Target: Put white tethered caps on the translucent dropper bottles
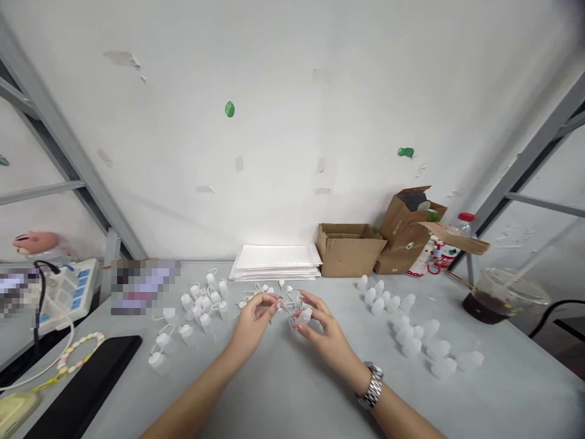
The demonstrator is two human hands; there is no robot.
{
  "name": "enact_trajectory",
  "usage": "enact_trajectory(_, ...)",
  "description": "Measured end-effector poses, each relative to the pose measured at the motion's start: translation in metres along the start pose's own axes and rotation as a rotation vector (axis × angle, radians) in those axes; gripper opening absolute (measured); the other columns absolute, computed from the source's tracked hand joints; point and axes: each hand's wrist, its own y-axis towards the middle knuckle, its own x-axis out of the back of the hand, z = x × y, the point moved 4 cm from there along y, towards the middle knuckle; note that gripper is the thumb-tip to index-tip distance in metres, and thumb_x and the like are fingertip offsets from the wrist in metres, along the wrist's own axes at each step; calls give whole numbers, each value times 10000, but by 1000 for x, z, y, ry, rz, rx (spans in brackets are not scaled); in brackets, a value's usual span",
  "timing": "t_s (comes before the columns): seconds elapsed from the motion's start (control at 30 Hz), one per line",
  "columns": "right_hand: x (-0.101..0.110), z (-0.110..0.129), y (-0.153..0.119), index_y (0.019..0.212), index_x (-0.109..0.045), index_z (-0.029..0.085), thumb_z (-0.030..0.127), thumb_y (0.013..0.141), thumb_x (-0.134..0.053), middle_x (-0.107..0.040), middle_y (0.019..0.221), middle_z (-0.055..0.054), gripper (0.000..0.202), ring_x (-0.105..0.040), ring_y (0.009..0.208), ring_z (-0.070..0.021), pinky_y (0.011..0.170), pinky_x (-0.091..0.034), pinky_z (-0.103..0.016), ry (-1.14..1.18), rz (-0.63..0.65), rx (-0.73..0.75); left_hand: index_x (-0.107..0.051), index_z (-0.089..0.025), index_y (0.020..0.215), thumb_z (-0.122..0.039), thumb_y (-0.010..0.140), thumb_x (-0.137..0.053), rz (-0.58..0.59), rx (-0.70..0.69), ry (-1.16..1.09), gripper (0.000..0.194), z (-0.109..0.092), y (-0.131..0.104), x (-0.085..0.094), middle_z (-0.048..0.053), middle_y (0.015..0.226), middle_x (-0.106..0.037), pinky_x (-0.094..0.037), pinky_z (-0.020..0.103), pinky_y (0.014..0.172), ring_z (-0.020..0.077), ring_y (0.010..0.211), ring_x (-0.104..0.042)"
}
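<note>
Near the middle of the grey table, my left hand pinches the end of a small white corded piece between thumb and fingers. Just to its right, my right hand holds a frosted white cap between thumb and fingers. White corded pieces lie behind both hands, partly hidden by them. Several white caps with cord loops stand to the left. Several frosted caps without visible cords lie to the right.
White flat packets are stacked by the wall, beside an open cardboard box and a brown paper bag. A drink cup stands at the right. At left lie a black object, a beaded ring and a power strip.
</note>
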Motion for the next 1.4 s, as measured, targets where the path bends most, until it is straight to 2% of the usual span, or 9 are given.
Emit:
enact_trajectory(0.13,-6,-4,0,887,-667,239,385,746,-602,-434,1292,-67,213,-401,1182,-217,997,-309,-367,53,31,-71,-548,-181,679,-381,677,-593,45,83,-98,204,-1,-1,-4,74,912,-653,-425,265,615,204,843,-592)
enact_trajectory(0.3,-11,-10,1,913,-668,228,399,739,-607,-495,1218,-87,251,-423,1162,-226,924,-379,-338,134,-3,-94,-567,-179,667,-374,653,-627,60,59,-148,205,-2,0,-4,68,887,-656,-426,318,775,213,896,-585)
enact_trajectory(0.4,-10,-12,3,893,-673,217,414,731,-611,-568,1112,-86,262,-480,1089,-237,869,-409,-332,252,-37,-92,-569,-178,663,-360,662,-627,92,31,-116,190,0,-1,-6,69,880,-638,-429,322,773,216,898,-578)
enact_trajectory(0.53,-4,-18,4,891,-675,191,435,683,-652,-640,973,-76,321,-551,936,-237,820,-418,-355,424,-92,-209,-568,-179,660,-319,692,-608,157,-9,-22,149,2,-4,-9,77,894,-613,-430,305,730,219,914,-565)
enact_trajectory(0.73,-1,-23,4,914,-685,162,390,678,-672,-672,840,-64,328,-564,806,-197,783,-408,-338,535,-55,-273,-546,-188,657,-258,722,-558,216,-31,85,97,-4,-8,-12,68,903,-600,-417,302,742,208,936,-551)
enact_trajectory(0.93,1,-20,3,911,-682,176,406,645,-695,-666,855,-57,352,-557,814,-201,782,-401,-336,507,-82,-264,-500,-192,638,-235,715,-530,200,-22,84,93,-6,-8,-10,69,897,-610,-412,300,739,205,931,-556)
enact_trajectory(1.13,-2,-13,2,981,-659,163,380,694,-662,-676,792,-62,360,-571,771,-181,788,-403,-335,548,7,-268,-481,-195,594,-239,682,-549,173,-8,40,120,-8,-6,-7,60,829,-627,-414,318,752,208,877,-575)
enact_trajectory(1.4,-7,-13,2,953,-672,170,419,644,-693,-688,797,-57,397,-587,758,-179,758,-413,-313,479,44,-321,-506,-193,604,-262,687,-558,127,30,-83,120,-12,-6,-5,25,701,-635,-419,289,695,183,763,-595)
